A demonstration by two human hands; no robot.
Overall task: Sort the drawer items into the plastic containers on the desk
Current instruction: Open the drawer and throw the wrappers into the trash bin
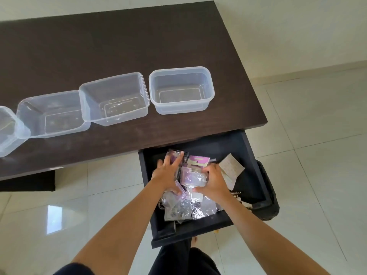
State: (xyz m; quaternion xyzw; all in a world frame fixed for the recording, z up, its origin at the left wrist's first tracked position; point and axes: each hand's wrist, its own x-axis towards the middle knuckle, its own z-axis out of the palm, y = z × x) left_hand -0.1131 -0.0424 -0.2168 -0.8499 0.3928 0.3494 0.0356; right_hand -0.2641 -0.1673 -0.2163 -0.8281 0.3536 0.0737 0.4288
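The black drawer point(256, 175) stands pulled out below the dark desk point(119, 46). It holds a heap of small clear and purple plastic packets point(193, 176) and a folded paper point(231, 167). Both my hands are in the heap. My left hand point(167, 175) lies on the packets with fingers spread, thumb tucked under a purple packet. My right hand point(213, 181) curls its fingers round a clear packet in the middle of the heap. Several clear plastic containers stand in a row on the desk: the rightmost point(210, 84), a middle one point(145, 92), another point(25, 108), all without contents.
A fourth container point(6, 135) is cut off at the left edge. A dark bin point(272, 197) stands on the white tiled floor right of the drawer. Small metal items point(238, 195) lie in the drawer's right side. My dark trousers show below the drawer.
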